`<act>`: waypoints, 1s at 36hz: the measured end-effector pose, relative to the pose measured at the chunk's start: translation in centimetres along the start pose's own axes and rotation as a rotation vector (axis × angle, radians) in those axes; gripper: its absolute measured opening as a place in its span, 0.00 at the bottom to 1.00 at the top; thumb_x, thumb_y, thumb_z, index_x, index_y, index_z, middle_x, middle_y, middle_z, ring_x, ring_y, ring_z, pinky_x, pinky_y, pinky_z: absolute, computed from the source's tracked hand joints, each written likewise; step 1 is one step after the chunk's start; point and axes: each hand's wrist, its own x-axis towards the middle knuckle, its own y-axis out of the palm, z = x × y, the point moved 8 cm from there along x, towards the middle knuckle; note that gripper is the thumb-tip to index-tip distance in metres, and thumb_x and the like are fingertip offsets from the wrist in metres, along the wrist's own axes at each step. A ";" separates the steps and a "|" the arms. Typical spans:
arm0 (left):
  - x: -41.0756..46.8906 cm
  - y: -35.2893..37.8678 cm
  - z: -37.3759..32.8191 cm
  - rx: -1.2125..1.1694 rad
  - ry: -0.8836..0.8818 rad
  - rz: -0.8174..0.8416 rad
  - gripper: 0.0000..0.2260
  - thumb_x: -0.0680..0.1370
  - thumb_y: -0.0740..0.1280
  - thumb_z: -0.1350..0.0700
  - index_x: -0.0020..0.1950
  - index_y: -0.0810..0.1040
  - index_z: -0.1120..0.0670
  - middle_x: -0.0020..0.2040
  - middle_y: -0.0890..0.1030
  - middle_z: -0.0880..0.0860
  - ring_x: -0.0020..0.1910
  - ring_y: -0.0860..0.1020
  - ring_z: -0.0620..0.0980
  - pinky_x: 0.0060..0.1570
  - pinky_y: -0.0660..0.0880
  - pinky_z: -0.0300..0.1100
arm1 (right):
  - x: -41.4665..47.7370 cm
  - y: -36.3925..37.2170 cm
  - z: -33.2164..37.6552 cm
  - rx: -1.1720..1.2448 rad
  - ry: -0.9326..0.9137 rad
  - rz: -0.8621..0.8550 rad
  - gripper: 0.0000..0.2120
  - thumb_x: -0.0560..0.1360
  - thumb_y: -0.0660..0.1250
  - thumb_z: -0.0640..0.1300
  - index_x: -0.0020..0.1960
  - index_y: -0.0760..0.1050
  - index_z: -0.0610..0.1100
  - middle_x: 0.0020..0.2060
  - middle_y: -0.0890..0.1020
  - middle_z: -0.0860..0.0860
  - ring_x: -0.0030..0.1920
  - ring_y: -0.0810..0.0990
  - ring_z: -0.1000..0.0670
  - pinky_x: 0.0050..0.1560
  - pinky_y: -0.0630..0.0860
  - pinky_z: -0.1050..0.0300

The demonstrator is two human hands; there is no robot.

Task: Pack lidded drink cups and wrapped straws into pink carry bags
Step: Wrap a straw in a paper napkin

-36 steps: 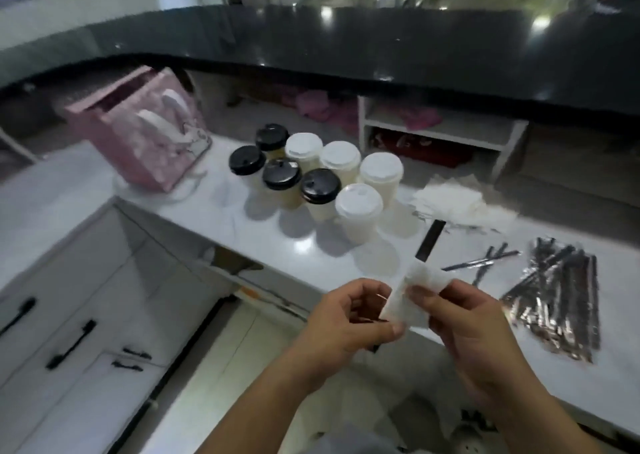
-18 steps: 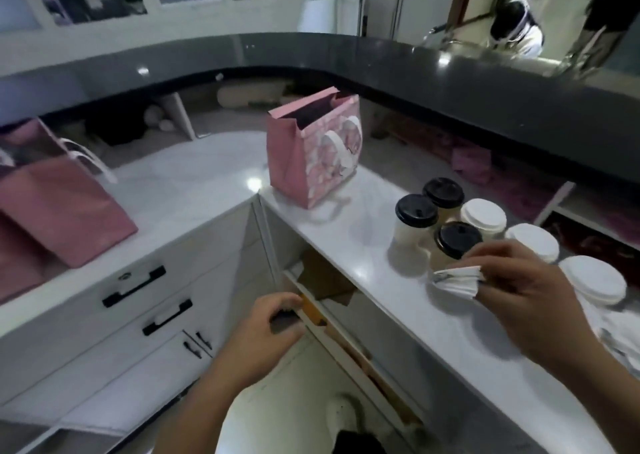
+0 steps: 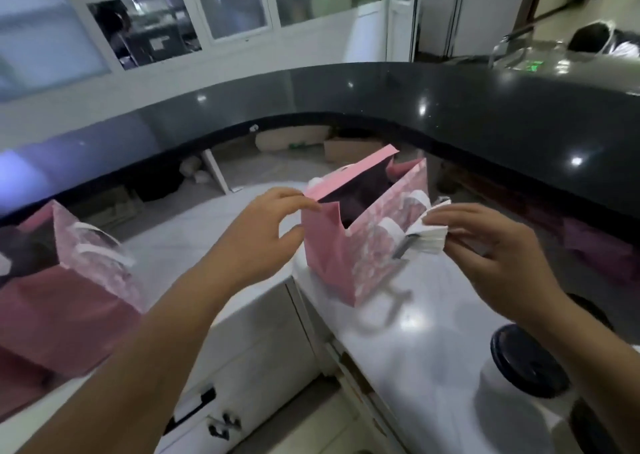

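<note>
Fingers of the left hand pinch the pink bag rim open, napkin-wrapped straw gripped by the right hand, not yet inserted; cups unpacked.

Left hand pinching, right hand in closed grip
</note>
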 end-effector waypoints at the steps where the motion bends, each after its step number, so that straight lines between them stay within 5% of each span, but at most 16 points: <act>1: 1.8 0.2 0.0 0.030 0.013 0.008 0.17 0.80 0.64 0.58 0.63 0.77 0.39 0.68 0.71 0.42 0.67 0.68 0.40 0.63 0.61 0.36 | 1.3 0.4 -0.4 -0.009 -0.016 0.010 0.13 0.73 0.72 0.33 0.55 0.84 0.44 0.53 0.84 0.53 0.55 0.83 0.52 0.57 0.80 0.47; 5: 6.8 1.6 0.1 0.044 0.019 0.065 0.15 0.80 0.65 0.56 0.64 0.78 0.40 0.73 0.68 0.48 0.72 0.66 0.48 0.64 0.60 0.38 | 5.6 2.5 -1.0 -0.060 -0.049 0.061 0.12 0.74 0.72 0.34 0.54 0.84 0.45 0.52 0.83 0.54 0.53 0.82 0.54 0.57 0.80 0.52; 13: 15.1 5.9 1.2 0.035 0.025 0.251 0.20 0.73 0.73 0.57 0.60 0.74 0.39 0.70 0.68 0.46 0.62 0.67 0.46 0.55 0.66 0.39 | 12.4 6.9 -3.5 -0.228 -0.083 0.247 0.11 0.75 0.70 0.34 0.54 0.84 0.43 0.49 0.84 0.49 0.48 0.82 0.48 0.50 0.80 0.49; 22: 20.8 7.1 2.6 0.092 0.181 0.430 0.18 0.75 0.67 0.59 0.60 0.78 0.40 0.68 0.70 0.45 0.62 0.70 0.45 0.56 0.67 0.38 | 14.2 7.3 -6.3 -0.505 0.047 0.396 0.09 0.77 0.69 0.38 0.54 0.84 0.45 0.51 0.85 0.50 0.55 0.82 0.47 0.51 0.80 0.47; 26: 22.0 5.8 5.1 -0.050 0.142 0.397 0.20 0.77 0.64 0.61 0.64 0.78 0.41 0.62 0.74 0.42 0.57 0.75 0.46 0.46 0.72 0.37 | 14.1 7.2 -7.0 -0.627 0.145 0.481 0.07 0.75 0.67 0.40 0.49 0.83 0.47 0.45 0.83 0.52 0.44 0.80 0.49 0.44 0.78 0.47; 36: 21.8 7.1 9.1 -0.640 0.015 0.474 0.22 0.78 0.67 0.61 0.66 0.77 0.39 0.56 0.80 0.38 0.48 0.80 0.35 0.35 0.81 0.37 | 15.8 9.4 -8.5 -0.733 0.463 0.596 0.11 0.75 0.65 0.43 0.52 0.83 0.54 0.48 0.84 0.57 0.47 0.81 0.52 0.48 0.79 0.49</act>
